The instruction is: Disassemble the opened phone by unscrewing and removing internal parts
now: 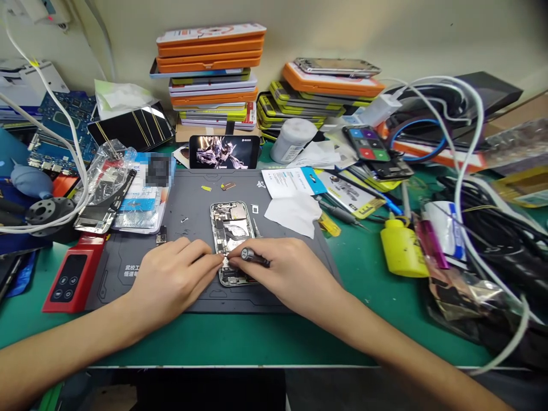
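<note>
We have an opened phone point(233, 231) on the mat point(190, 200), between our two hands and just beyond their fingertips, its parts bared. Our right hand point(278, 260) is curled around a dark tool point(253, 257), thumb and forefinger drawn together over the phone's near half. Our left hand point(173, 274) has its fingers bent, the tips meeting the phone beside the right ones; we cannot tell whether they pinch anything.

Beyond the left hand, a clear bag point(105, 177) lies crumpled beside a blue-and-white pack point(148, 197); we cannot make out all that the bag holds. Left of that hand sits a red device point(71, 279). Straight ahead of both hands, past a phone showing a picture point(223, 152), orange boxes point(209, 54) are stacked, lids shut, their insides hidden from us. Beyond the right hand stands a white tub point(293, 140), next to crumpled tissue. Well to the right of it, a yellow bottle point(402, 248) stands on the green table point(240, 339), its contents hidden.
</note>
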